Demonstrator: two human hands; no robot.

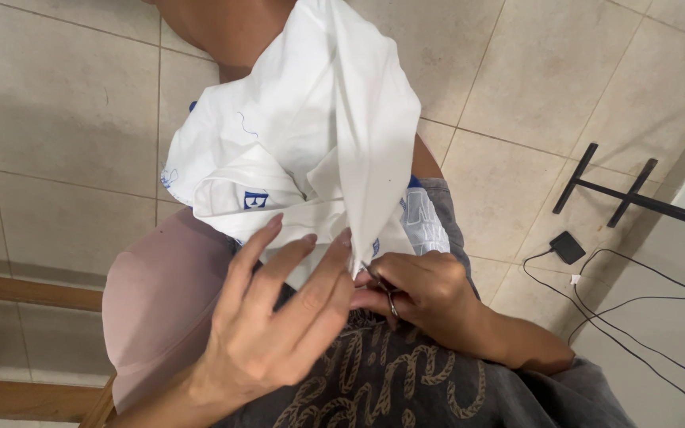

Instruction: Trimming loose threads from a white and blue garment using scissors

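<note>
Left hand (279,317) of mine is spread wide open, fingers fanned out, and the fingertips (346,236) are just pressing against the lower edge of the white cloth (319,135) rather than gripping it. Right hand (426,293) is curled up tight around a small pair of metal scissors (386,293), and the blades sit right at the bottom tip of the cloth's hanging fold, touching or near enough, hard to tell which.

Only one view to go on, from my head cam looking straight down. So the cloth is bunched up over my lap, white with some blue printing and a bit of blue stitching on it, draped down toward both hands. I'm sat on a pinkish cushioned seat (160,309) in a grey top with looping brown lettering.

Around me it's beige floor tiles (65,103). Off to my right there's a black metal stand foot (620,190), plus a small black adapter (568,247) with black cables (636,317) trailing across the floor. Wooden rails (25,293) down on the left.
</note>
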